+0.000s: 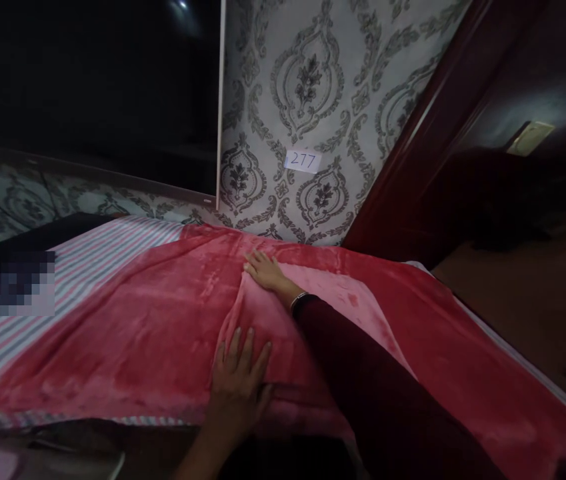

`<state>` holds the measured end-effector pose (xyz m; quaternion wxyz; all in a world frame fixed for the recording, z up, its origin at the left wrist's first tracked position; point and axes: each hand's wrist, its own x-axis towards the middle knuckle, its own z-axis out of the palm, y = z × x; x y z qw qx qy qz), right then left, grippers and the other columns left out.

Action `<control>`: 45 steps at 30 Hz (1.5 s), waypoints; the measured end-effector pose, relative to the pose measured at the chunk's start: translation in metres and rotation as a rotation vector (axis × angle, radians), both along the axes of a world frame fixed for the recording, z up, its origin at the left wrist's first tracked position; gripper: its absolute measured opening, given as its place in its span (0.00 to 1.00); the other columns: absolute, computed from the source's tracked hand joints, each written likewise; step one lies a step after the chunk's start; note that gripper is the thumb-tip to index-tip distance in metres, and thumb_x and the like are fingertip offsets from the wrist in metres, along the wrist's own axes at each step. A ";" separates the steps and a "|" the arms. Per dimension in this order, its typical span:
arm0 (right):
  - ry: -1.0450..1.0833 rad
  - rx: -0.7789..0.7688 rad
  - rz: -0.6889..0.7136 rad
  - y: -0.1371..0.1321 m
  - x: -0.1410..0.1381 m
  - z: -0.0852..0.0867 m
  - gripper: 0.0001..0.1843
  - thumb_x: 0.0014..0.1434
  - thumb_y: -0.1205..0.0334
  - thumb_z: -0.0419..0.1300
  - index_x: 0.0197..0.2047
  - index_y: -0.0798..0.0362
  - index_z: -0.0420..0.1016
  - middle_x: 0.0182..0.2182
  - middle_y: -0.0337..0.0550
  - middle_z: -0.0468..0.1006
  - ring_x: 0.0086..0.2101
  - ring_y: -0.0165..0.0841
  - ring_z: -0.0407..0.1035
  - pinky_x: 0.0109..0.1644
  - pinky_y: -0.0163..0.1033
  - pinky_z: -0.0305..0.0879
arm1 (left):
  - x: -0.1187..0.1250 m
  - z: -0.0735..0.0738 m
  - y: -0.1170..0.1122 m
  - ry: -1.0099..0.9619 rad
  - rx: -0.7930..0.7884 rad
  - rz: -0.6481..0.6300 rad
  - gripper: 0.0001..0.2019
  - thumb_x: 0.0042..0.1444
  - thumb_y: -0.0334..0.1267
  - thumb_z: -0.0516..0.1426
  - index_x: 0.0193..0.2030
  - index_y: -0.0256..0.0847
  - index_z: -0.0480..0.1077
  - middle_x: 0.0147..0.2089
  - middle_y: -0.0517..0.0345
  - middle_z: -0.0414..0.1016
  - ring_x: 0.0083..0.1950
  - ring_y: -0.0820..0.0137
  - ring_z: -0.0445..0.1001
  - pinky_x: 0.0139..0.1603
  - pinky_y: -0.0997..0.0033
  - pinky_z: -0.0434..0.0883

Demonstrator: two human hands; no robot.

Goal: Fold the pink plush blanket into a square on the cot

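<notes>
A red and pink plush blanket (127,327) lies spread across a long surface, with a lighter pink section (333,287) folded over its middle. Fingers spread, my left hand (240,380) rests palm down on the near part of the fold's left edge. Farther back, my right hand (264,271) lies flat at the far corner of the same fold, its fingers stretched out. A thin bracelet (299,300) circles the right wrist at the end of a dark sleeve. Neither hand grips the cloth. The right forearm hides part of the fold.
Beneath the blanket is a striped cloth (107,257), showing mostly on the left. A large dark television screen (93,87) hangs at the back left. Patterned wallpaper (307,87) carries a paper label (303,161) reading 277. Dark red wooden trim (407,147) stands at the right.
</notes>
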<state>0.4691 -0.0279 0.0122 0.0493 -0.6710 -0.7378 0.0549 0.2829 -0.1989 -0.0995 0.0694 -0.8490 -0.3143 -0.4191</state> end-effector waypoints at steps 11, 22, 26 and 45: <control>-0.010 0.060 -0.113 -0.201 0.102 -0.001 0.32 0.74 0.47 0.42 0.77 0.46 0.50 0.76 0.49 0.45 0.73 0.47 0.40 0.73 0.63 0.41 | 0.000 0.017 -0.001 0.122 -0.064 -0.004 0.28 0.60 0.44 0.61 0.66 0.41 0.70 0.72 0.36 0.62 0.75 0.41 0.55 0.72 0.35 0.53; -0.103 0.199 -0.313 -0.302 0.139 -0.037 0.29 0.74 0.48 0.41 0.75 0.40 0.57 0.74 0.42 0.51 0.73 0.48 0.44 0.71 0.64 0.48 | 0.028 0.072 -0.016 0.297 -0.100 -0.020 0.24 0.69 0.42 0.48 0.69 0.41 0.67 0.70 0.41 0.67 0.72 0.47 0.61 0.72 0.32 0.50; -0.099 0.192 -0.406 -0.301 0.123 -0.051 0.29 0.73 0.48 0.45 0.74 0.40 0.57 0.74 0.42 0.51 0.72 0.50 0.44 0.71 0.63 0.48 | 0.055 0.060 -0.026 0.405 -0.092 -0.181 0.29 0.66 0.44 0.55 0.73 0.48 0.61 0.76 0.47 0.56 0.77 0.47 0.51 0.73 0.36 0.51; -0.056 0.401 -0.314 -0.307 0.124 -0.058 0.27 0.72 0.51 0.52 0.72 0.44 0.63 0.73 0.46 0.56 0.72 0.49 0.45 0.72 0.63 0.45 | 0.172 0.123 0.015 0.665 -0.577 -0.683 0.27 0.70 0.51 0.45 0.71 0.42 0.62 0.74 0.47 0.62 0.74 0.60 0.61 0.73 0.53 0.59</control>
